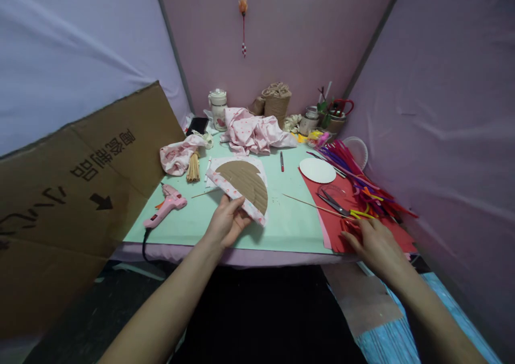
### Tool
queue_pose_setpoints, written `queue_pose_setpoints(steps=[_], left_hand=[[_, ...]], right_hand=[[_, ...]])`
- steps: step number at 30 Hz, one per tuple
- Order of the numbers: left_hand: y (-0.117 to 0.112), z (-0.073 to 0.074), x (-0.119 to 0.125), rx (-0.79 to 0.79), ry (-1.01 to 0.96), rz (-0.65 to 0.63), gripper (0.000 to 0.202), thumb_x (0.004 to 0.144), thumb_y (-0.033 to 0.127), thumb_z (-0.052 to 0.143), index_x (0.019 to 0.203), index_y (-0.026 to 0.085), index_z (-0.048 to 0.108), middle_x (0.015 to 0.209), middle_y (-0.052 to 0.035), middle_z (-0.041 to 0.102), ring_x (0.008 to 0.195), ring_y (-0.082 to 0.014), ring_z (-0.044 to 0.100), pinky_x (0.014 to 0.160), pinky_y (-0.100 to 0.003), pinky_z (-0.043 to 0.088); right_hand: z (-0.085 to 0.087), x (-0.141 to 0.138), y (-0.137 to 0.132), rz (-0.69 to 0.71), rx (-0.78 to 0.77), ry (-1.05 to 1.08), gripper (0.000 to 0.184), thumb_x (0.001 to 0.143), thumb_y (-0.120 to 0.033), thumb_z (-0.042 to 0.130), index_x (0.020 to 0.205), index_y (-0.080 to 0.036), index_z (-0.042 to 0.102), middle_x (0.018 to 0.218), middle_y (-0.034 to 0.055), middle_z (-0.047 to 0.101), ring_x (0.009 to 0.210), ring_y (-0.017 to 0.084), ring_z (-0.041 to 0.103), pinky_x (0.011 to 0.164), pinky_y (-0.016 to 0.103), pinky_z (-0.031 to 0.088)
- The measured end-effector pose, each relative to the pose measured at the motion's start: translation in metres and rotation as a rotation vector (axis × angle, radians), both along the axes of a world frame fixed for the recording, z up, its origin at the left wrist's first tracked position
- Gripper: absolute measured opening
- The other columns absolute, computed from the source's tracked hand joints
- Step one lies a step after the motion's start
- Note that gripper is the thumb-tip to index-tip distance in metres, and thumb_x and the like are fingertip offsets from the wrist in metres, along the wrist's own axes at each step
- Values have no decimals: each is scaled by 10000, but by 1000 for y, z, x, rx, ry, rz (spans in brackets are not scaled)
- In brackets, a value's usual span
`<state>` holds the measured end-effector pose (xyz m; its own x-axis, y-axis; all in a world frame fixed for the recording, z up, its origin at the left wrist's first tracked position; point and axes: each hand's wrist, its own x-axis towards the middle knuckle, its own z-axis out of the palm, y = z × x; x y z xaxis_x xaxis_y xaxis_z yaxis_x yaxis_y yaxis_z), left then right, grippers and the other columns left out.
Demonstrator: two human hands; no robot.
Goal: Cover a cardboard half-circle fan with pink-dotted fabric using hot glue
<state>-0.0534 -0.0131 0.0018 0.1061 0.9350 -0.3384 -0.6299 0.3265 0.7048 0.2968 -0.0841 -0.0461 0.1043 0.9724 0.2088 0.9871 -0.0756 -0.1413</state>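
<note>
At the centre of the frame, a cardboard semicircle [246,184] (edged with patterned fabric [257,215]) is pinched by the left hand [231,222], while at lower right the right hand [374,240] is bent over red sheets [330,240] beside scissors [336,206], whether gripping anything cannot be told.

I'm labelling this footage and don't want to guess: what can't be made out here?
All in the head view:
Right hand: its own back hides the fingertips, so whether they grip the thin stick or the red object is unclear.
Left hand: some fingertips are hidden behind the cardboard piece.
Carton: cut off by the left edge.
Cord of the glue gun: far end lost in darkness.
Pen: any lettering is too small.
</note>
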Motion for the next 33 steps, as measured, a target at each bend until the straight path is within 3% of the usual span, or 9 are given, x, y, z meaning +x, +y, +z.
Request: queue_pose_setpoints(steps=[3,7,9,13,15,18,22,30,33], left_hand=[[-2,5,-1,11,10,-34,476,678,45,713,1073,230,523,1026,-26,685,773,-163,693,651,-315,612],[-5,15,1,30,6,-85,488,673,34,717,1078,222,521,1062,-40,683,810,-177,697,678,-335,622],[-6,19,2,43,5,-104,531,683,31,711,1134,234,518,1089,-43,680,822,-176,696,703,-348,623],[-6,22,3,54,14,-118,625,709,19,685,1246,270,490,1100,-46,674,820,-179,694,717,-372,619],[-4,21,3,43,18,-116,634,722,11,669,1266,275,479,1077,-49,675,804,-180,694,710,-378,617],[-2,19,4,16,14,-103,618,728,-1,653,1259,268,486,1044,-50,676,783,-176,692,732,-394,614],[1,15,3,4,5,-108,640,719,-2,673,1269,269,489,1047,-59,681,787,-183,695,755,-407,609],[4,12,-6,-16,-25,-112,621,712,10,675,1264,250,519,1012,-58,691,765,-163,686,715,-320,608],[3,15,-5,-2,17,-123,652,679,-4,678,1254,255,514,1014,-44,682,773,-166,690,692,-315,610]], right_hand=[[8,-12,-2,39,59,52,382,863,-460,518,1004,-132,654,1002,196,662,974,342,630,872,484,500],[24,-42,-11,203,38,277,339,922,-493,470,996,-202,628,977,110,660,887,244,647,792,361,526],[24,-46,-14,194,50,269,344,924,-500,468,999,-203,625,981,111,653,899,248,645,785,358,526],[6,-19,-10,16,85,14,410,870,-475,508,1044,-128,640,982,190,649,968,341,627,857,471,506],[-2,1,-6,-69,34,-72,432,862,-478,506,1038,-108,644,971,213,651,924,354,637,825,483,508],[-5,19,2,-81,-92,-91,358,842,-463,509,939,-145,642,907,194,672,833,340,654,733,449,511],[1,22,10,-59,-168,-63,242,783,-417,557,848,-191,614,841,164,697,806,329,671,694,416,499],[12,16,-3,-127,-219,45,412,806,-516,554,970,-152,654,917,189,706,797,348,680,665,434,505],[24,6,-12,-102,-112,47,432,839,-506,546,1031,-134,655,980,207,691,910,373,665,759,474,518]])
